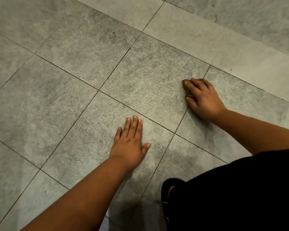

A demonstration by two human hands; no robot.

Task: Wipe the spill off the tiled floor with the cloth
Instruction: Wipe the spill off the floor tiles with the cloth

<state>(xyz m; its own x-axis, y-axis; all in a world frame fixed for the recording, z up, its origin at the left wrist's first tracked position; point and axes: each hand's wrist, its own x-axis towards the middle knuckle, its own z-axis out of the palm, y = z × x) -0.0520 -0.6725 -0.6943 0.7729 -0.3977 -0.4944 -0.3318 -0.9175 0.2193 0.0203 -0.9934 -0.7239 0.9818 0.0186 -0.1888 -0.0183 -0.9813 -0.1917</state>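
Brown, bunched cloth (186,87) shows only as a small wad under the right hand (202,99), whose fingers curl over it and press it down on the grey stone-look tiled floor (70,84). Most of the cloth is hidden by the fingers, so its full shape cannot be told. It sits right on a dark grout line, near the paler border strip of tiles (223,52) along the far edge. The left hand (130,140) lies flat on a tile nearer the person, palm down, 4 fingers straight and close together, thumb spread to the side, holding nothing. The 2 hands are well apart. No wet patch or stain can be made out on the tiles. A dark garment (240,189) and a black sandal (167,194) sit at the lower right.
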